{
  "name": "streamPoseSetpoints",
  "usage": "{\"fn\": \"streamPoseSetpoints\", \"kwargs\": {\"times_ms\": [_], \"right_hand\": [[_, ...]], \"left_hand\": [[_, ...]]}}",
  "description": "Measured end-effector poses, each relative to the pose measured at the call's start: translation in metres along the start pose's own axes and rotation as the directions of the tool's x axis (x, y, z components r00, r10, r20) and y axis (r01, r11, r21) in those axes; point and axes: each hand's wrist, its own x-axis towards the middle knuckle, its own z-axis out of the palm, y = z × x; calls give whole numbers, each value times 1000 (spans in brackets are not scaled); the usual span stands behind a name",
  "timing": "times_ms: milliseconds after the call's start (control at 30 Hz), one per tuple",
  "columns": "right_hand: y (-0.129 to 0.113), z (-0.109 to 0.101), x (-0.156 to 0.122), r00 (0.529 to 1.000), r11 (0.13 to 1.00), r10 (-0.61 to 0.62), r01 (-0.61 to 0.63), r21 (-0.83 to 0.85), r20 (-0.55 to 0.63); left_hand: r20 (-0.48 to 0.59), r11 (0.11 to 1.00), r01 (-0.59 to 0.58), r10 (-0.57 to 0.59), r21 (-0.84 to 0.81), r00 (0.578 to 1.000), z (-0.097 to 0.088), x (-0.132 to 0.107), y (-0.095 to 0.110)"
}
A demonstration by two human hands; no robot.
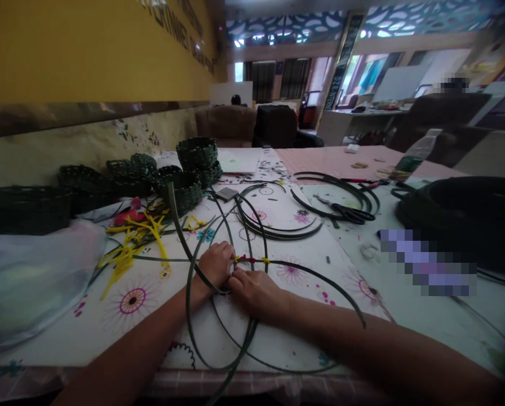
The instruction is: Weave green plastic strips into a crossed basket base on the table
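My left hand [216, 264] is curled into a pinch on dark green weaving strips [189, 293] where several of them cross on the flowered tablecloth [121, 316]. My right hand [256, 290] lies against it from the right, fingers closed on the same crossing. A small red and yellow tie [252, 260] sits on the strips just beyond my fingers. The long strips loop outward around both forearms and over the table's near edge.
Woven green baskets [195, 160] stand stacked at the back left. Yellow strips [129, 242] lie left of my hands, a plastic bag [28, 270] at far left. Coiled strips [278, 217], black scissors [349, 213], a bottle [417, 152] and a dark coil bundle [468, 214] lie right.
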Motion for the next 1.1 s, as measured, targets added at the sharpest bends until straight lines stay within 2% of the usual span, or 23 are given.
{"fn": "streamPoseSetpoints", "kwargs": {"times_ms": [300, 867, 1100], "right_hand": [[0, -1, -1, 1000, 1000, -22, 22, 9, -15], [1, -1, -4, 989, 990, -138, 137, -12, -46], [3, 1, -4, 984, 987, -159, 159, -7, -75]], "left_hand": [[34, 999, 26, -27, 33, 999, -4, 0, 5], [-4, 1000, 8, -8, 26, 1000, 0, -3, 4], [12, 1000, 9, -9, 13, 1000, -1, -3, 3]]}}
